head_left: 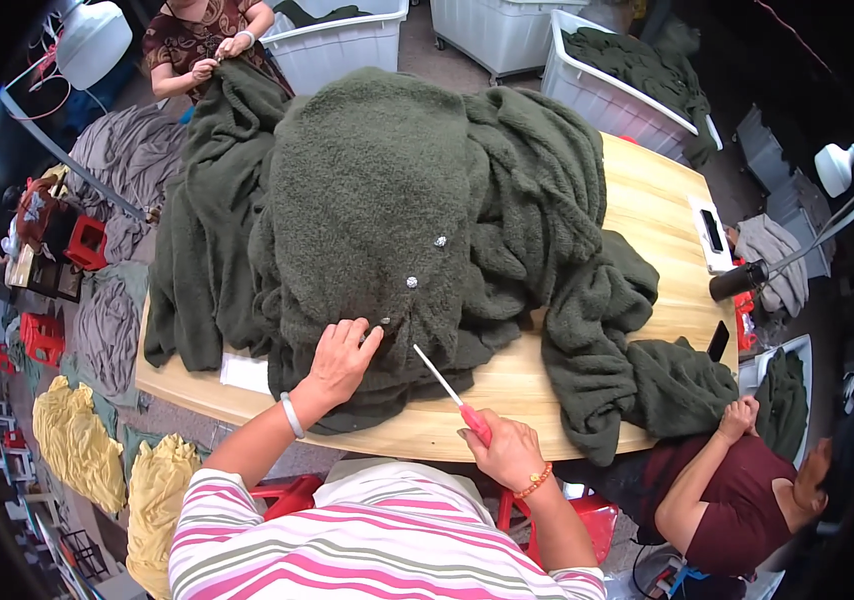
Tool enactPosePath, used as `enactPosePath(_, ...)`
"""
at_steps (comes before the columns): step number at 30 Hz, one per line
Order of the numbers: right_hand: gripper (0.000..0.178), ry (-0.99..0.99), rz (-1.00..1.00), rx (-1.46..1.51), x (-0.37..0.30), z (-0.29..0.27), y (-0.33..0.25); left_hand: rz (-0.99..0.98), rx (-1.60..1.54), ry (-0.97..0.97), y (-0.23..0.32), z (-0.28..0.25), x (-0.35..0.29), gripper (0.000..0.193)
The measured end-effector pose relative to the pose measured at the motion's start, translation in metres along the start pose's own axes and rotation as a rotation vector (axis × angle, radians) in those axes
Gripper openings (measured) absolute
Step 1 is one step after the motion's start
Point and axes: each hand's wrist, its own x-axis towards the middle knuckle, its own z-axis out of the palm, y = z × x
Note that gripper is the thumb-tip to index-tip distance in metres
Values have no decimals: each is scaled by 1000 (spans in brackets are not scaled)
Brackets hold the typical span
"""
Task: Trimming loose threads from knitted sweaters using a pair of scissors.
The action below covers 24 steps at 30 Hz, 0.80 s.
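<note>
A thick dark green fleece garment [367, 180] lies heaped in front of me, with shiny round buttons [412, 282] down its front. My left hand [341, 358] grips the cloth beside the lowest button [385, 321], its fingers bent and partly sunk in the pile. In my right hand [507, 450] is a tool with a pink handle [475, 425] and a long, thin, pale shaft [435, 372]. The shaft's tip meets the fleece just below and right of that button. What kind of tool it is, I cannot make out.
More green fleece spreads over the wooden table [652, 215]. One co-worker [212, 45] handles fleece at the far left, another [737, 480] sits at the near right. White bins [637, 95] stand behind. A lamp arm [797, 255] and a phone [718, 341] are at the right edge.
</note>
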Motion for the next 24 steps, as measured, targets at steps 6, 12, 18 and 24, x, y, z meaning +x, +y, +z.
enactPosePath(6,28,-195,-8,-148,-2,8,-23,-52,-203,84,-23,20,-3,23)
enactPosePath(12,30,-153,-1,-41,-6,10,-10,-35,-263,204,20,-51,3,37)
enactPosePath(18,30,-284,39,-152,-15,16,-1,-397,-315,291,-41,-40,-38,42)
enactPosePath(24,31,-389,-108,-149,3,26,-15,-126,-811,477,51,-130,5,36)
